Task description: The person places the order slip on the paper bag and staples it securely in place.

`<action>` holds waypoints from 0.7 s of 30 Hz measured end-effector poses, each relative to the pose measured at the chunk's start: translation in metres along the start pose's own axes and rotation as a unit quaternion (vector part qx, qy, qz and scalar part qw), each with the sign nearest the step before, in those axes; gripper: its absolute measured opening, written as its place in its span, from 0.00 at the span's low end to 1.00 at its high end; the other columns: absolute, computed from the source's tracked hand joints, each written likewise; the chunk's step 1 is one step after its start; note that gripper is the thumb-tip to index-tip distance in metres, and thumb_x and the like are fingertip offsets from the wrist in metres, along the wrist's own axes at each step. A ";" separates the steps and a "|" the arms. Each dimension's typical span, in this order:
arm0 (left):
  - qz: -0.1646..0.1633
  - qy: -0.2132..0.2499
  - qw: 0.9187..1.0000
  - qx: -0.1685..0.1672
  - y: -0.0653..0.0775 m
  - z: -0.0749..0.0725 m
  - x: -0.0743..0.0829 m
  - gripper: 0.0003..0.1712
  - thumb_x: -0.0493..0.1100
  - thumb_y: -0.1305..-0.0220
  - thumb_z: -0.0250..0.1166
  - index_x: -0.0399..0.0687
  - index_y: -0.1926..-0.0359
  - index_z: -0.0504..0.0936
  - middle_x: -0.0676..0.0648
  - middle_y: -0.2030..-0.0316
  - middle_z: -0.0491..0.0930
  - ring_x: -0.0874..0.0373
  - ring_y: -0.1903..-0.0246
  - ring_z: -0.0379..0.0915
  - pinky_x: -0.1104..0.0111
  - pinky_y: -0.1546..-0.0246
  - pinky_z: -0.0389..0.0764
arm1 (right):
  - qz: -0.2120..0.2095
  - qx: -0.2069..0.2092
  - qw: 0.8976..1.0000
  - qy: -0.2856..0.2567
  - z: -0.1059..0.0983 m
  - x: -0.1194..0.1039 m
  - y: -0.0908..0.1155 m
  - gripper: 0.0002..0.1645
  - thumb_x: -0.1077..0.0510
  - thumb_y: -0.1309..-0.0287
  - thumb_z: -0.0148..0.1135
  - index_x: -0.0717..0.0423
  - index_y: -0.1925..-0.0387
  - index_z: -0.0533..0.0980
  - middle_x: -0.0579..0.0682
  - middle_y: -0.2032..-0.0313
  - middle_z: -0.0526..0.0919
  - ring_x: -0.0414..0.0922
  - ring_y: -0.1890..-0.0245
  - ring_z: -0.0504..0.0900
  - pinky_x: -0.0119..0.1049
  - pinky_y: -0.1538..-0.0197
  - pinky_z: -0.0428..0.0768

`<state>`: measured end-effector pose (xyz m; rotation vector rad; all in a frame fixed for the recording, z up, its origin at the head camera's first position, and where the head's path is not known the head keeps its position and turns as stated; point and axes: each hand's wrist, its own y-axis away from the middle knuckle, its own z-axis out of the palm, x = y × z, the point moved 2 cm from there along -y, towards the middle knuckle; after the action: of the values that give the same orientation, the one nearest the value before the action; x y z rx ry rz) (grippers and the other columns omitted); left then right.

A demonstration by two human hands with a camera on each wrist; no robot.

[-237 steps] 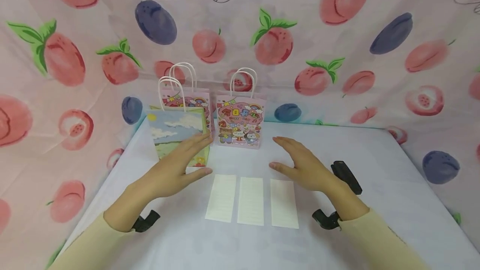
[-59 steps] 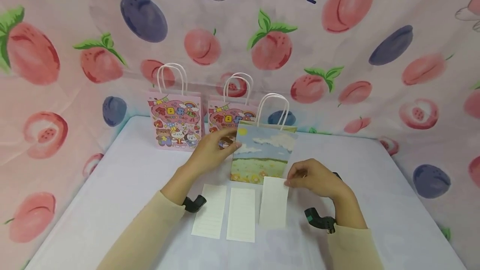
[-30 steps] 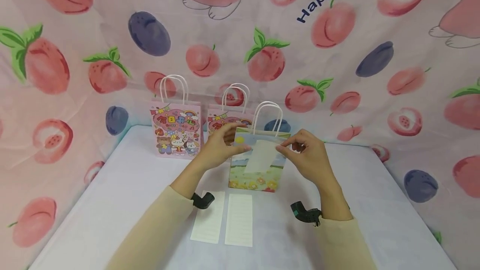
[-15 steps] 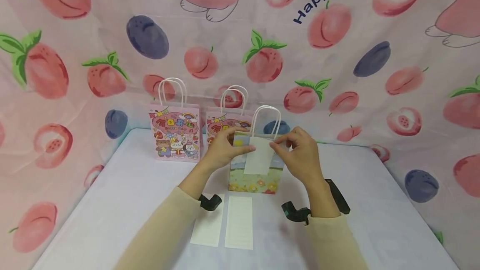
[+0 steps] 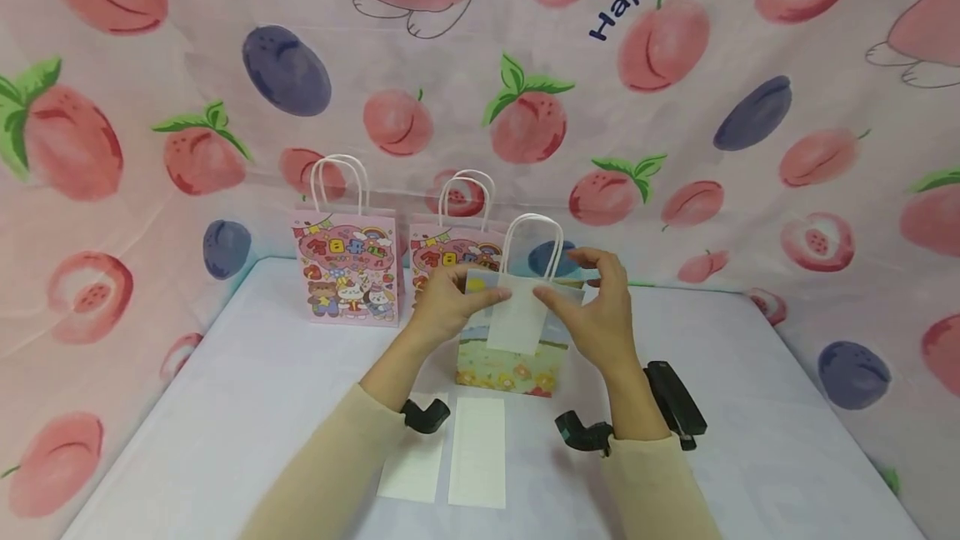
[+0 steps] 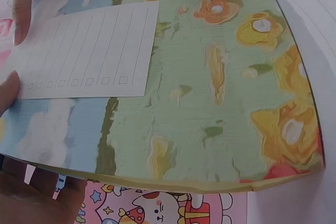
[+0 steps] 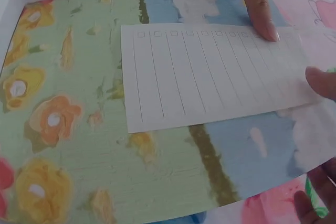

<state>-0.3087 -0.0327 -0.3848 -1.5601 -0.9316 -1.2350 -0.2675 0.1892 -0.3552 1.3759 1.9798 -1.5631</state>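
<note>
The left hand (image 5: 442, 302) and the right hand (image 5: 603, 319), near the middle of the frame, hold a paper bag (image 5: 513, 367) between them, each with its thumb on the front and fingers behind the side edge. The thumbs press a white slip (image 5: 517, 319) against the upper front of the bag; it hangs upright below the white handles. The wrist views show the slip ruled with lines, a small square at the end of each. The bag is printed with blue sky, clouds, a green field and flowers.

Below the bag, at the lower centre, two more slips lie side by side on the white bench (image 5: 262, 382): one (image 5: 477, 452) in full view, the other (image 5: 411, 473) partly covered by the left wrist's black camera (image 5: 427, 417). A black stapler (image 5: 677, 401) lies right of centre, just beside the right wrist.

Two pink bags stand behind, one (image 5: 347, 269) left of centre, the other (image 5: 453, 250) partly hidden by the left hand. A peach-patterned cloth (image 5: 442, 65) fills the upper frame.
</note>
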 end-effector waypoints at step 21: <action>0.027 -0.011 0.999 -0.043 -0.002 -0.002 0.000 0.12 0.42 0.34 0.73 0.40 0.54 0.89 0.41 0.63 0.91 0.52 0.66 0.90 0.61 0.63 0.90 | 0.142 -0.018 0.986 -0.080 0.012 0.019 -0.001 0.16 0.52 0.42 0.78 0.59 0.60 0.84 0.48 0.63 0.83 0.45 0.61 0.76 0.30 0.67 0.82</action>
<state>-0.3106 -0.0341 -0.3839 -1.6600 -0.8549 -1.2364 -0.2817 0.1889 -0.3726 1.3991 1.6284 -1.4498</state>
